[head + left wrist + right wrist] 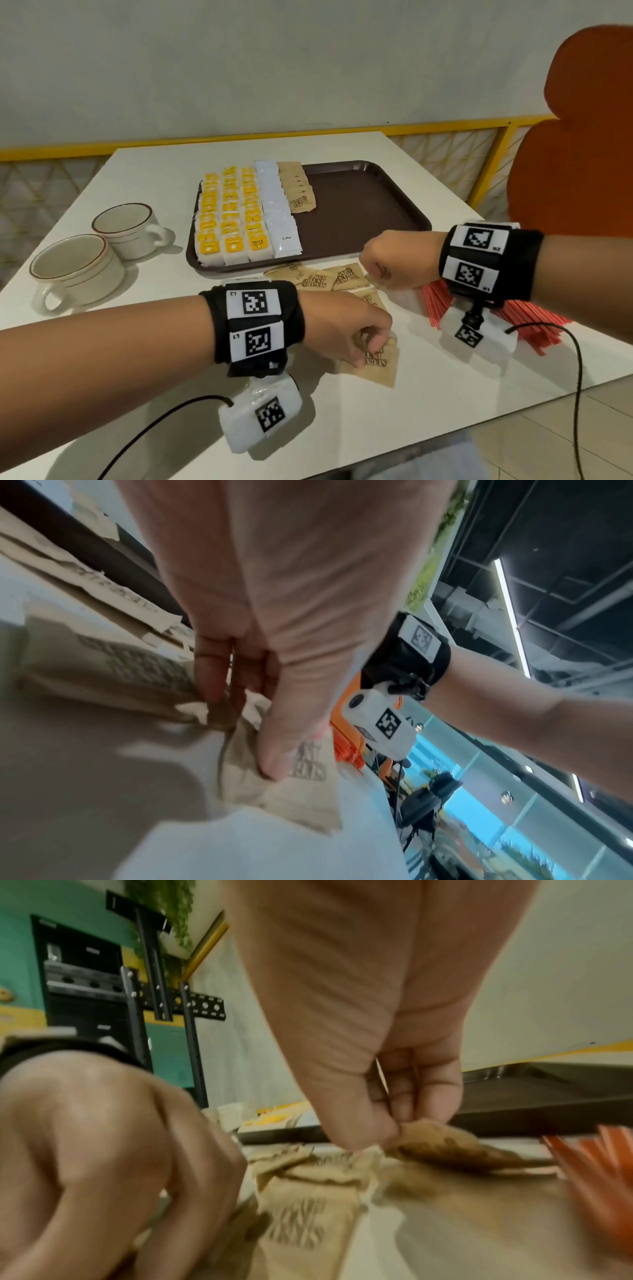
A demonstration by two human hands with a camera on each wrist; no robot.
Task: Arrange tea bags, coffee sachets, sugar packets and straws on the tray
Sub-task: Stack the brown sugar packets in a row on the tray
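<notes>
A brown tray (359, 209) on the white table holds yellow tea bags (233, 212) in rows, white coffee sachets (279, 212) and a row of brown sugar packets (298, 192). Several loose sugar packets (318, 279) lie in front of the tray. My left hand (356, 337) pinches a sugar packet (375, 365) against the table; the left wrist view has thumb and fingers curled on the packet (294, 791). My right hand (390, 263) pinches another sugar packet (445, 1139) by its edge. Red straws (534, 322) lie under my right wrist.
Two cream cups (99, 246) with brown rims stand left of the tray. An orange chair back (582, 137) rises at the right. A yellow railing (445, 126) runs behind the table. The tray's right half (370, 205) is bare. Cables hang from both wrist cameras.
</notes>
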